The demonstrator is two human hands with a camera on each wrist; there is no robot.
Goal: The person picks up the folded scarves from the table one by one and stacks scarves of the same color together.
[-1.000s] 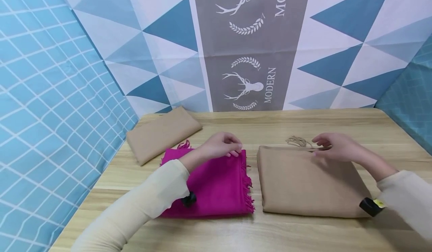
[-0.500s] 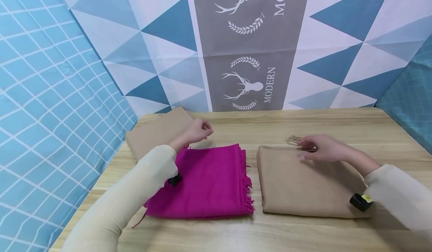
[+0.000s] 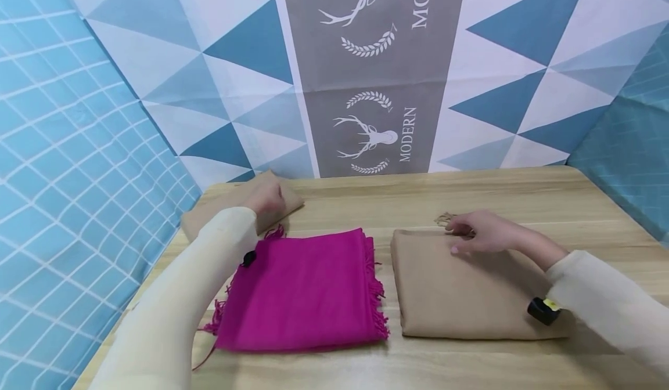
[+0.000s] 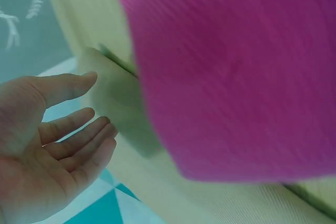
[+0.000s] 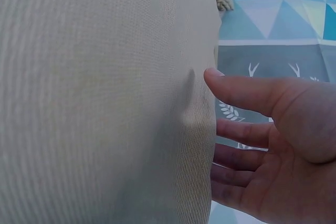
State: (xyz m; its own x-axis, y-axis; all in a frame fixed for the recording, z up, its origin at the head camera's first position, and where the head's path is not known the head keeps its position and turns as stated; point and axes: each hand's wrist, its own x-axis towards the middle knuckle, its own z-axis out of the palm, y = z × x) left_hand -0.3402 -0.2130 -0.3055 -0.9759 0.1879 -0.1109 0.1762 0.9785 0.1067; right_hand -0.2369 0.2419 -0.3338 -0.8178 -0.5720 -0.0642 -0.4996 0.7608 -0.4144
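A folded magenta scarf with fringed edges lies flat at the centre-left in the head view. To its right is a folded beige scarf, its tassels poking out at the far edge. Another flat, folded beige cloth lies at the back left. Over that cloth is my left hand; the left wrist view shows its fingers loosely bent, apart from the cloth. My right hand is at the far edge of the right-hand beige scarf. In the right wrist view its thumb and fingertips are at the cloth's edge, fairly straight.
All three cloths lie on a wooden table. A patterned backdrop with deer prints rises behind the table. Blue checked cloth hangs along the left side.
My left hand has moved from the magenta scarf's far right corner leftward to above the back-left beige cloth. My right hand has shifted slightly left along the beige scarf's far edge.
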